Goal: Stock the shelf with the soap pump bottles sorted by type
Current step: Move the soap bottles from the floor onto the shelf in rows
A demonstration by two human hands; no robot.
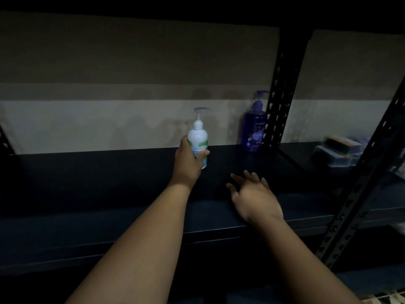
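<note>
Left hand grips white pump bottle round its lower body, thumb wrapped across the label; base at or just above the dark shelf, likely being set down. Bottle upright, long axis vertical, spout pointing right. Right hand hovers empty, fingers spread, right of the left. Purple pump bottle stands upright beyond the right hand, well apart from the white: probably separate groups by type.

On the shelf, the left hand grips one pump bottle upright; a second bottle stands right and behind, beside the upright post. The right hand hovers in front.
</note>
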